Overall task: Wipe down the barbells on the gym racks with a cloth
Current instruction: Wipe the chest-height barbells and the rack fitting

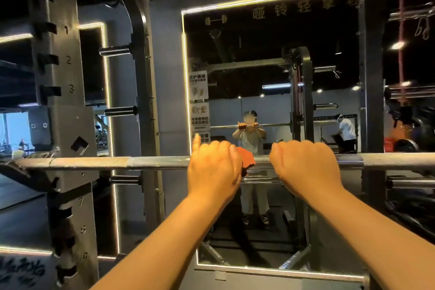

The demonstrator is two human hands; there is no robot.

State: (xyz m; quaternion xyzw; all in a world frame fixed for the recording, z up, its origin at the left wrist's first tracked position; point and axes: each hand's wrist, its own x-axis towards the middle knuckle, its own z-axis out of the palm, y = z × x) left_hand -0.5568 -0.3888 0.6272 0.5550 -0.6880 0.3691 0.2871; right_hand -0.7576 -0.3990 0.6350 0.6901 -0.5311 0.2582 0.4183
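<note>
Noted the barbell (153, 162) level across my view, long axis left to right, its left end seated on the rack upright (61, 101). Left hand (214, 167) curled over mid-bar, wrapping the orange cloth (246, 156) round it. Right hand (306, 167) gripped bare bar just beside. I judged wiping under way at centre, with both outer stretches and the other bars (410, 182) left to do.
</note>
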